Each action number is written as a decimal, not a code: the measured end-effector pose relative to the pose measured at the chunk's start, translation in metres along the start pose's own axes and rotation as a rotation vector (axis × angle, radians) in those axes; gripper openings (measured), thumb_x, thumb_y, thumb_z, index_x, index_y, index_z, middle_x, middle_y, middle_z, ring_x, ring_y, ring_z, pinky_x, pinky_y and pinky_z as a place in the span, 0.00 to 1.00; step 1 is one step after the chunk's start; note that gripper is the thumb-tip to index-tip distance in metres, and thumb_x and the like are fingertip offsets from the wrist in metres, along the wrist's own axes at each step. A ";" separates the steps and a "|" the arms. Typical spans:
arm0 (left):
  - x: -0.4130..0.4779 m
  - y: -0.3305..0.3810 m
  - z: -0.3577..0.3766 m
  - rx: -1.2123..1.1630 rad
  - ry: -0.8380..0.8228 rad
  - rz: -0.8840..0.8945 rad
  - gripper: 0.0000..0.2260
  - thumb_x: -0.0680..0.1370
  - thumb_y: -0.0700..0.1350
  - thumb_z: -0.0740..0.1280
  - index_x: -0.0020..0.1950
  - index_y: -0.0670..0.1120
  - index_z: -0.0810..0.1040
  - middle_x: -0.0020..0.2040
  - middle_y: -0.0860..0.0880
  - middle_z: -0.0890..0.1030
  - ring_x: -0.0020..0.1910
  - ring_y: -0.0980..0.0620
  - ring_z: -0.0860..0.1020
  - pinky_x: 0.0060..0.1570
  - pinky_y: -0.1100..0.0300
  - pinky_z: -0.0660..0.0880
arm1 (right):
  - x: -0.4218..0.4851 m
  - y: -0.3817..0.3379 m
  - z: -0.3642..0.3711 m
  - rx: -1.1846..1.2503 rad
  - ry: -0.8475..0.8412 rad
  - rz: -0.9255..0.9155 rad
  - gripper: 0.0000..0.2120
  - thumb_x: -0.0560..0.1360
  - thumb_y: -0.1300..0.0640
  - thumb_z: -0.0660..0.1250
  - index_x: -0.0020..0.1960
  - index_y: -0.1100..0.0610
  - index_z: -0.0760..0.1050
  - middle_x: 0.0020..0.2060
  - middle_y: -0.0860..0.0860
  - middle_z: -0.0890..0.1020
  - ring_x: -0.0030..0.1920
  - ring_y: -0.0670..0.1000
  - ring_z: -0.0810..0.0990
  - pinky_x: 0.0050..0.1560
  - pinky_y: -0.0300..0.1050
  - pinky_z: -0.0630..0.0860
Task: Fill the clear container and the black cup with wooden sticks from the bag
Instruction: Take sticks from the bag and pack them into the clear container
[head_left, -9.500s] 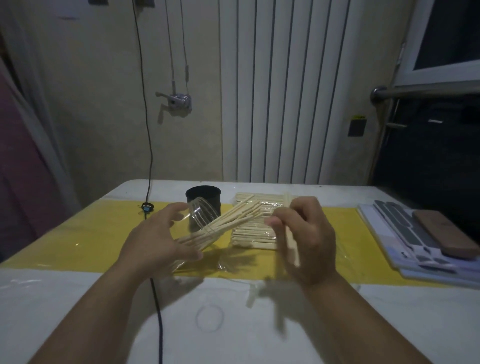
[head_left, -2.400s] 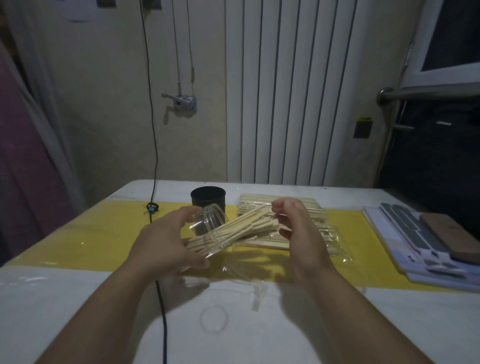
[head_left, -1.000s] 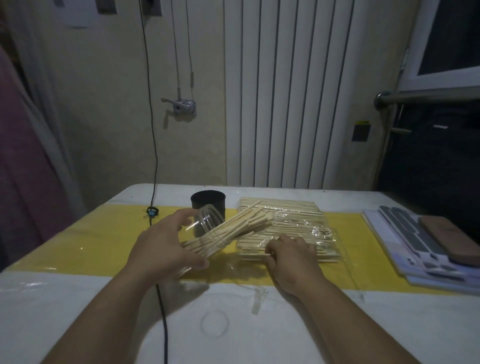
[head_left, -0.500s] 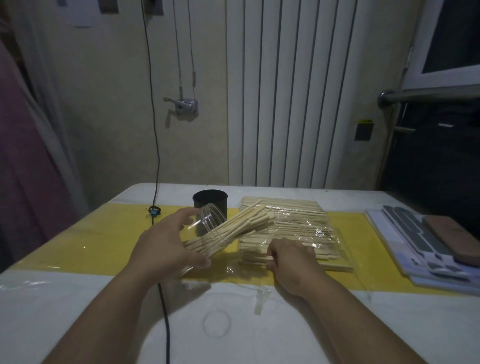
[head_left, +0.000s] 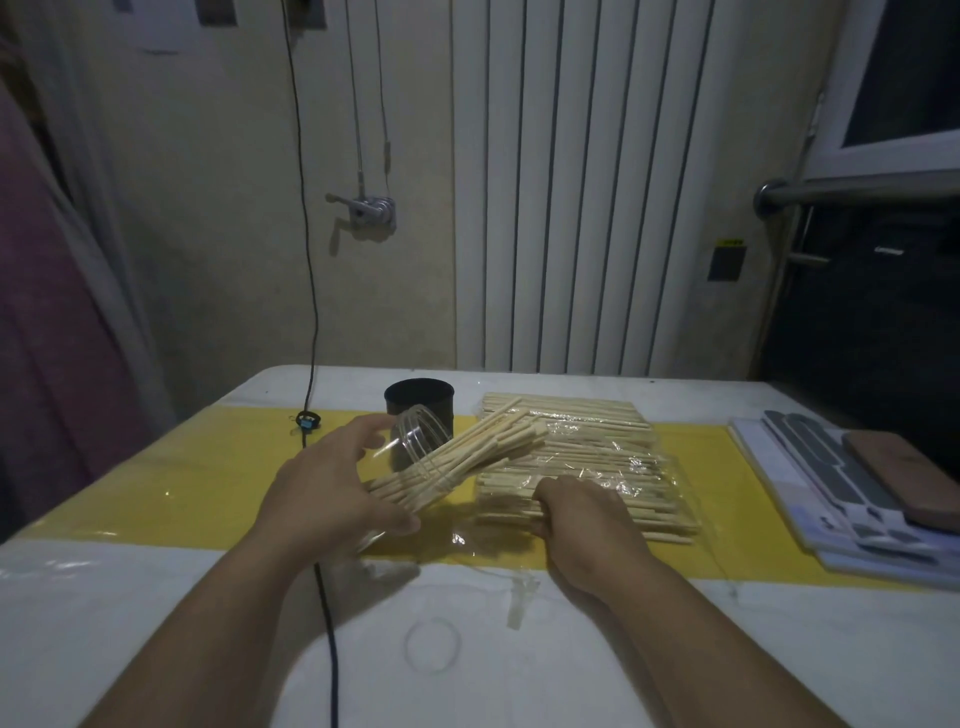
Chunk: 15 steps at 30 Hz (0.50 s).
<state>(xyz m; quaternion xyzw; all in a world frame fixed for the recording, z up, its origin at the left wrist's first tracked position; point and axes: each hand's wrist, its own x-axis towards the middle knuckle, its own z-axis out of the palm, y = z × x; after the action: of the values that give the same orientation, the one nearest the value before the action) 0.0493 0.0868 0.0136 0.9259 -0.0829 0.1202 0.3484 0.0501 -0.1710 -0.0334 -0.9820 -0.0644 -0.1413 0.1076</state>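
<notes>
My left hand (head_left: 324, 491) grips the clear container (head_left: 415, 447), tilted on its side with its mouth toward the back right. A bundle of wooden sticks (head_left: 467, 454) juts out of its mouth. The black cup (head_left: 420, 408) stands upright just behind the container. To the right lies the clear plastic bag of wooden sticks (head_left: 582, 462) on the yellow strip. My right hand (head_left: 576, 512) sits at the bag's near left edge with its fingers curled onto the sticks there; the fingertips are hidden.
A black cable (head_left: 324, 597) runs down the wall and across the table between my arms. Flat grey sheets and a brown case (head_left: 904, 480) lie at the right edge. A clear round lid (head_left: 434, 647) and a strip of tape (head_left: 519, 597) lie near the front.
My right hand dropped from the stick bundle at the container's mouth down to the near edge of the bag. My left hand has kept the tilted container in place.
</notes>
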 end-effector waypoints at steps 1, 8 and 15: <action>0.000 0.000 0.000 -0.004 0.000 -0.001 0.42 0.50 0.59 0.79 0.59 0.75 0.64 0.59 0.63 0.75 0.56 0.58 0.75 0.55 0.49 0.77 | 0.000 0.000 0.000 0.024 0.005 -0.004 0.03 0.79 0.53 0.64 0.52 0.50 0.75 0.53 0.49 0.79 0.57 0.56 0.75 0.55 0.48 0.69; 0.001 -0.002 0.001 -0.007 0.007 0.005 0.43 0.50 0.58 0.80 0.60 0.73 0.65 0.59 0.62 0.75 0.58 0.57 0.75 0.55 0.49 0.77 | 0.002 0.000 0.003 0.070 0.091 0.008 0.02 0.72 0.57 0.65 0.43 0.53 0.76 0.41 0.49 0.79 0.47 0.56 0.77 0.47 0.47 0.73; 0.001 -0.001 0.000 -0.028 0.010 0.002 0.38 0.50 0.58 0.79 0.52 0.80 0.64 0.59 0.63 0.75 0.57 0.60 0.74 0.55 0.51 0.76 | -0.009 -0.015 -0.027 -0.001 0.122 -0.052 0.05 0.79 0.55 0.59 0.53 0.50 0.73 0.48 0.50 0.79 0.52 0.57 0.78 0.45 0.47 0.69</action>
<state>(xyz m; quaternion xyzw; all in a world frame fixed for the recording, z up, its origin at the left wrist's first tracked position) 0.0502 0.0875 0.0134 0.9203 -0.0840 0.1240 0.3615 0.0319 -0.1636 -0.0075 -0.9696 -0.0833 -0.2038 0.1071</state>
